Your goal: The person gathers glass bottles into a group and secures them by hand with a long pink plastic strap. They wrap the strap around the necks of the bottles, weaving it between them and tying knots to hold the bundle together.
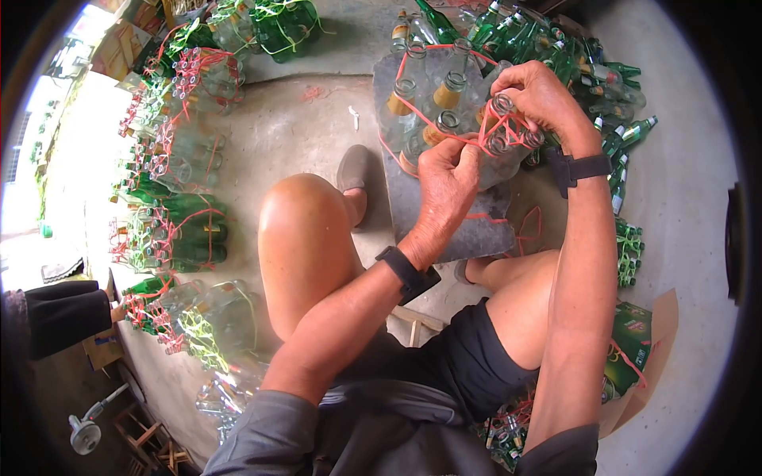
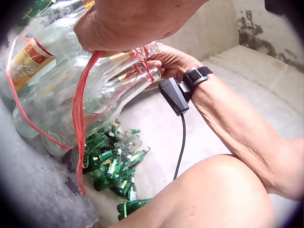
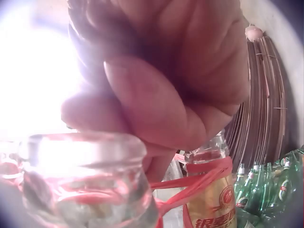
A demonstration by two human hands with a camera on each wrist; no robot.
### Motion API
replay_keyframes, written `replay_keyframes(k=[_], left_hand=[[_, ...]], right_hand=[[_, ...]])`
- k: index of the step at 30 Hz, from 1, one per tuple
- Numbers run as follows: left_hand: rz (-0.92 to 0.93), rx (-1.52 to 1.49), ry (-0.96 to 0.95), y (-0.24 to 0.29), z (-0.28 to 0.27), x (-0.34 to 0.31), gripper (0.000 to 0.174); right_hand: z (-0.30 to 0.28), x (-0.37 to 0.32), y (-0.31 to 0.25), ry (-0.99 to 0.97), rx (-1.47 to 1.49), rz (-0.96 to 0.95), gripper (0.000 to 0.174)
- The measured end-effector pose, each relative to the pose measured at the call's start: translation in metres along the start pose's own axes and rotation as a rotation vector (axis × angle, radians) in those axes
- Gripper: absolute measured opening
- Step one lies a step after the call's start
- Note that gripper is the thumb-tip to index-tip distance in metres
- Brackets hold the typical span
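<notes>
A group of clear bottles (image 1: pixel 447 120) stands on a grey slab (image 1: pixel 429 230), ringed by red plastic strip (image 1: pixel 425 119). The strip winds round several bottle necks at the right of the group. My left hand (image 1: pixel 450 186) pinches the strip beside those necks; in the left wrist view a length of red strip (image 2: pixel 78 118) hangs below that hand (image 2: pixel 137 23). Curled round the strip at the necks is my right hand (image 1: pixel 544 103). In the right wrist view its fingers (image 3: pixel 152 99) are bent above a bottle mouth (image 3: pixel 85 147), with the strip (image 3: pixel 194 185) just below.
Green bottles (image 1: pixel 548 55) lie piled at the back right. Tied bundles of bottles (image 1: pixel 190 230) line the left side. A carton (image 1: pixel 655 349) stands at the lower right. Another person's dark sleeve (image 1: pixel 67 313) shows at far left.
</notes>
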State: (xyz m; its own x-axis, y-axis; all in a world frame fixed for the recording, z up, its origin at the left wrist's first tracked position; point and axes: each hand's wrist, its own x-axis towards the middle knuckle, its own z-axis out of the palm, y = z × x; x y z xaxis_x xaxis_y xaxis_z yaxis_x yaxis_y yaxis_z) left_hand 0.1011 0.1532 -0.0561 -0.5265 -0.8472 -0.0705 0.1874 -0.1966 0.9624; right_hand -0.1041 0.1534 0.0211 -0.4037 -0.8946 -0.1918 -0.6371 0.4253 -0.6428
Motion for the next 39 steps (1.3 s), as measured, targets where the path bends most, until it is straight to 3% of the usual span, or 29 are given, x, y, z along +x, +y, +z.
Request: replay_keyframes(k=[11,13,17,20,22,23,25,26,29,35,39], left_hand=[[0.098,0.215,0.059,0.007,-0.018,0.003,0.023],[0.102,0.216,0.05,0.009,-0.021,0.003,0.026],[0.106,0.231,0.015,0.012,-0.026,0.005,0.026],[0.126,0.26,-0.006,0.006,-0.03,0.008,0.026],[0.166,0.242,-0.024,0.006,-0.03,0.009,0.025],[0.169,0.242,-0.022,0.006,-0.031,0.009,0.025],[0.13,0.269,-0.032,0.01,-0.032,0.007,0.025],[0.131,0.27,-0.03,0.01,-0.033,0.008,0.025],[0.168,0.251,-0.04,0.007,-0.034,0.01,0.025],[0.16,0.327,-0.035,0.012,-0.034,0.009,0.024],[0.251,0.389,-0.008,0.007,-0.034,0.013,0.022]], right_hand=[[0.0,-0.008,0.006,-0.016,-0.031,-0.076,0.018],[0.005,-0.003,0.017,0.038,-0.09,-0.245,0.019],[0.009,-0.02,0.018,0.149,-0.145,-0.282,0.023],[0.01,-0.046,-0.013,0.206,-0.139,-0.233,0.032],[0.013,-0.06,-0.033,0.119,-0.236,-0.069,0.051],[0.019,-0.065,-0.032,0.12,-0.237,-0.072,0.051],[0.032,-0.075,-0.025,0.262,-0.442,-0.275,0.075],[0.033,-0.077,-0.023,0.227,-0.447,-0.258,0.085],[0.044,-0.079,-0.021,0.345,-0.466,-0.36,0.082],[0.056,-0.078,-0.024,0.36,-0.384,-0.282,0.078],[0.061,-0.078,-0.023,0.425,-0.41,-0.314,0.072]])
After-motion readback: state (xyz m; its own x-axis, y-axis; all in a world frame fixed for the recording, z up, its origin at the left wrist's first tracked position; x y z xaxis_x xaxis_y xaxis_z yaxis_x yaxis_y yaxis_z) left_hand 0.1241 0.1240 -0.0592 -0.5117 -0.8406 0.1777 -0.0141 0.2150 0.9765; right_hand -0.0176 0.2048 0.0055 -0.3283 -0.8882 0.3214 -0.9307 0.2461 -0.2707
